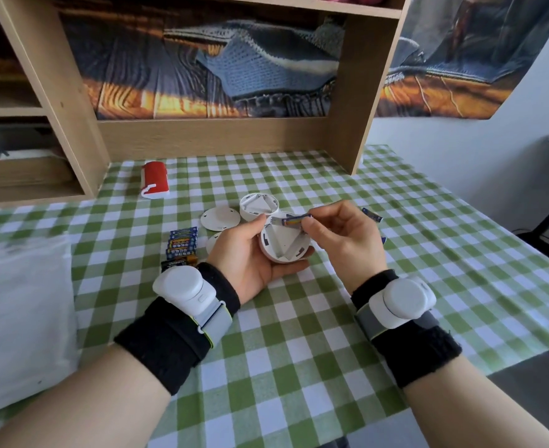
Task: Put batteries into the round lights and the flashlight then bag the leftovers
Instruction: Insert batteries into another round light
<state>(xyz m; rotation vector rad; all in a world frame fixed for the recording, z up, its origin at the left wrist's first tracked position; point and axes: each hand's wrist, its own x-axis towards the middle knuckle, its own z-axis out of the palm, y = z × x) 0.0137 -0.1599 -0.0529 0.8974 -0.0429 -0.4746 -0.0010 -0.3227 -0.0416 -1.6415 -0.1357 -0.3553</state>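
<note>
Over checked cloth [286, 334]: L hand [247, 257] grips 1 of 2 round lights [283, 242]; R hand [341, 234] pinches 1 battery [294, 218].

Unreadable print on battery pack [182, 245]

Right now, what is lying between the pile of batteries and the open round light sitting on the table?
In the head view, a flat white round cover lies on the checked cloth between the battery pile and the open round light.
</note>
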